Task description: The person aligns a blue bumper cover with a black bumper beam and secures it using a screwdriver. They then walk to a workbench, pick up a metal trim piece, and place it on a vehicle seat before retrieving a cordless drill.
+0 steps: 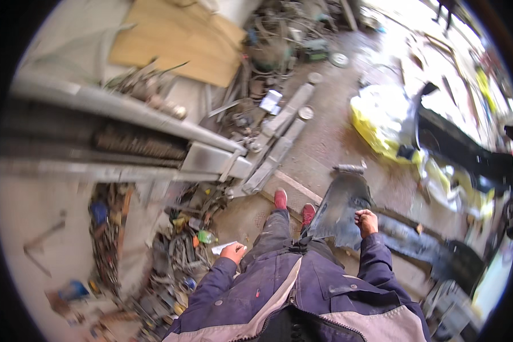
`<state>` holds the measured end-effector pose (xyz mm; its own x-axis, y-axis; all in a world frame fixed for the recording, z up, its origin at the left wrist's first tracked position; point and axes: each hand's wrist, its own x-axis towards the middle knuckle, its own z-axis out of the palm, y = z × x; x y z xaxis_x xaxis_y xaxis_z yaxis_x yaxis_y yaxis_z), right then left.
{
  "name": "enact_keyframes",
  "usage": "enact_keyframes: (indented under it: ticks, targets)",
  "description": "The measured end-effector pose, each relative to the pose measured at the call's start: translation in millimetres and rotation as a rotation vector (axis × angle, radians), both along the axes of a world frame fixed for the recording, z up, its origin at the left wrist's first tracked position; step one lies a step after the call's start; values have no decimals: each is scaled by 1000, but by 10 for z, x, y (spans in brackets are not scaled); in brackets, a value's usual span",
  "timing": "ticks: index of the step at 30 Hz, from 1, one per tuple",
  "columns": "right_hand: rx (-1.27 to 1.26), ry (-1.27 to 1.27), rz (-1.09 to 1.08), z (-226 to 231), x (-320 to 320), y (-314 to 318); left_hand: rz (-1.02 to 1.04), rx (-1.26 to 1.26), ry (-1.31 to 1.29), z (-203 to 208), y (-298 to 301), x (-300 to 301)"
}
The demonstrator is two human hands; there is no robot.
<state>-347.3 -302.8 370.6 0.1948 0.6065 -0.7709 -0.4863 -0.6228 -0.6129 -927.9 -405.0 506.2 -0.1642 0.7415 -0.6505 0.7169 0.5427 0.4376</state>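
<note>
My left hand [232,252] hangs at my left side with its fingers curled. A white strip [219,248] shows right beside it; I cannot tell whether the hand holds it or it lies beyond. My right hand [366,222] is raised at my right side with its fingers closed; whatever is in them, if anything, is hidden. Below and beyond the right hand lies a dark, dusty bent panel [343,199] on the floor, apart from the hand as far as I can see. My red shoes [280,198] stand to the left of this panel.
At left is a metal post lift [211,159] with arms [279,145] stretched along the floor. Scrap parts [174,268] lie heaped at lower left, more at the top. A wooden board [179,40] leans there. A black bumper [456,142] and yellow-edged plastic sheeting [376,134] lie at right.
</note>
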Motion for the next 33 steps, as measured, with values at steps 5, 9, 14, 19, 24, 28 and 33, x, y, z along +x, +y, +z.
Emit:
enact_keyframes:
  ticks: [5, 9, 14, 19, 24, 28, 33]
  targets:
    - [-161, -106, -250, 47, -156, -494, -286, -178, 2, -103, 1261, -167]
    - [-289, -157, -494, 207, -469, -1115, -429, -263, 35, -392, 2358, -205]
    - [-420, -102, -810, 438, -1119, -1546, -570, -253, 47, -537, 3484, -175]
    - [-429, -45, -849, 460, -1731, -1065, -502, -240, -52, -594, 4201, -266]
    - [-209, 39, -782, 506, -1809, -234, -558, -302, 11, -813, 4613, -564]
    - [-108, 8, -790, 573, -1742, 194, -855, -234, 208, -860, 4983, -673]
    - [-171, 8, -865, 522, -1790, 315, -648, -186, 22, -773, 5563, -357]
